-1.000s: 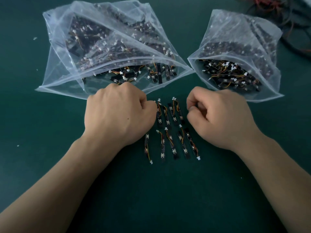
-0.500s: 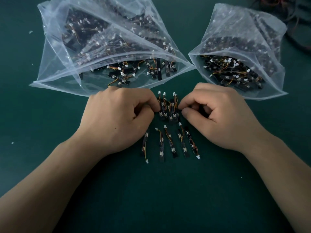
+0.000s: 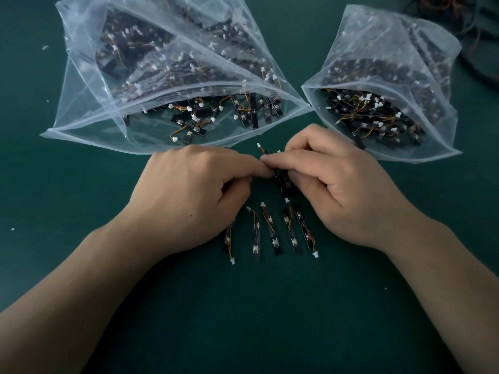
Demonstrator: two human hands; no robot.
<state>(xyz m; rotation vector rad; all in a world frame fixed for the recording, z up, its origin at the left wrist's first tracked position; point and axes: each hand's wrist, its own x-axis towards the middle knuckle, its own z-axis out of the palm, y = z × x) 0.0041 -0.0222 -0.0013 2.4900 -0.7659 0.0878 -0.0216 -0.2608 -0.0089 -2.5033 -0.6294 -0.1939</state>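
At mid-frame, left hand (image 3: 189,201) and right hand (image 3: 333,188) pinch the strip bundle (image 3: 281,182); an even squeeze and straight lift should spare the lower row (image 3: 272,234).

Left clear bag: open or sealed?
Open. The large clear plastic zip bag gapes along its near edge; small black wired strips lie in the mouth.

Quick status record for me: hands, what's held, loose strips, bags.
left hand: fingers curled, pinching the bundle from its left
right hand: pinching the same bundle from the right
bundle: black wired strips gathered together, count unclear
row: five strips side by side on the mat, nearer the person, untouched
left bag: clear, open, strips inside
right bag: clear, open, strips inside
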